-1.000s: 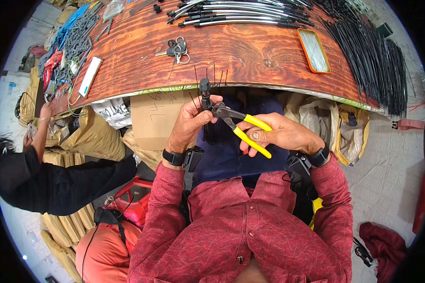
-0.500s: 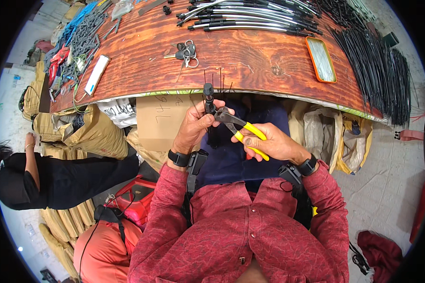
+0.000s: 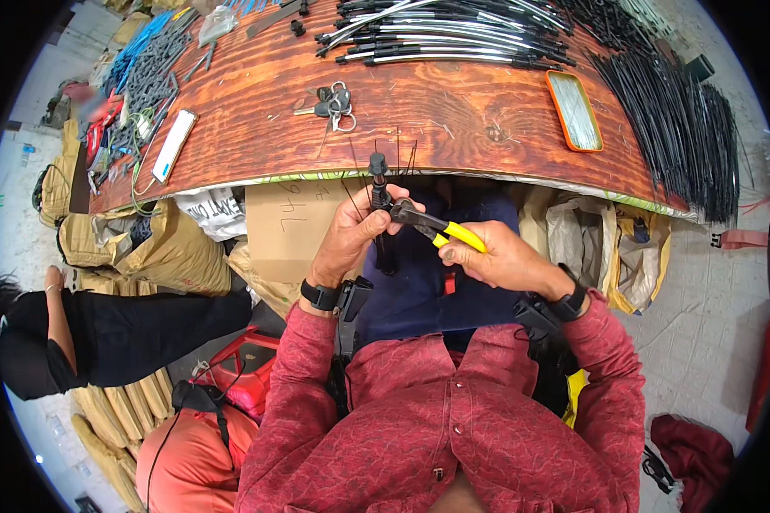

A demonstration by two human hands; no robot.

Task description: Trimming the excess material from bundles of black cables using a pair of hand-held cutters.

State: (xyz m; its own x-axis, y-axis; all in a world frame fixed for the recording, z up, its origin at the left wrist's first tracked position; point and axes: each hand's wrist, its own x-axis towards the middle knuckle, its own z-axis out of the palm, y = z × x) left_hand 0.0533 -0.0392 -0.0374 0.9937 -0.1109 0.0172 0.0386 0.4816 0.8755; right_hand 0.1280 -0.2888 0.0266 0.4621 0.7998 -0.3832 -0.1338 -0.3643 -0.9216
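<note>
- Holds a black fitting (image 3: pixel 378 168) upright in the left hand (image 3: pixel 349 235), wrapped around it, just off the near edge of the wooden table (image 3: pixel 436 103).
- Grips yellow-handled pliers (image 3: pixel 464 237) in the right hand (image 3: pixel 503 258), closed round the handles, also just off the table's near edge.
- Points the plier head leftward at the fitting's side; cannot tell whether biting anything.
- Lying on the table, left of its middle: keys (image 3: pixel 340 101).
- Lying near the table's left end: a slim white device (image 3: pixel 174 145).
- Lying on the table's right part: an orange-rimmed tin (image 3: pixel 577 115).
- Stacked along the table's far side: silver-and-black tubes (image 3: pixel 462 41).
- Heaped at the table's right end: long black strips (image 3: pixel 680 132).
</note>
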